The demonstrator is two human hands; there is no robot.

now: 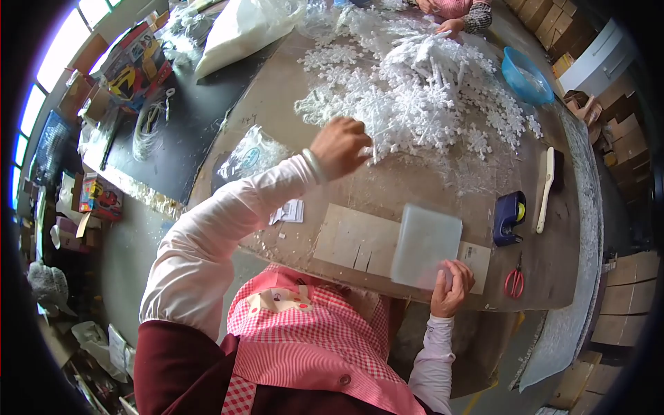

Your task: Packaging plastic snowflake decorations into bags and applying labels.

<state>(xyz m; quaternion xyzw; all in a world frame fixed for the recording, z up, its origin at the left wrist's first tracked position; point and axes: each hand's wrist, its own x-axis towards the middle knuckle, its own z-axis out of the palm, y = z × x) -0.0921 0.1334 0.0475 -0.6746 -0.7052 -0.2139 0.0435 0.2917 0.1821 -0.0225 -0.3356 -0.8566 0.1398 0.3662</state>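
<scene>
The left hand's fingers [363, 138] are curled inward at the near edge of a heap of white snowflakes [422, 90]; a small white bit shows by the fingertips, but I cannot tell whether they grip it. The right hand [453, 287] is at the near right corner of a frosted plastic packet [427, 242], its fingers bent and the thumb lying apart from them; whether they pinch the corner or only rest there, I cannot tell. The packet lies flat, partly over a piece of cardboard [353, 235] near the table's front edge. Right of it are red-handled scissors [514, 283], a dark blue tape dispenser [508, 221] and, beyond that, a brush [546, 190] with a pale handle. Left of the cardboard sit some small white cards [292, 211], and a crumpled clear bag [252, 158] lies beyond the left forearm. The snowflakes spread over the far half of the brown table [546, 266], with a blue bowl [527, 77] at their right and another person's hands [451, 26] at the far side. A white sack [242, 34] leans across toward a black table [200, 111] on the left.
</scene>
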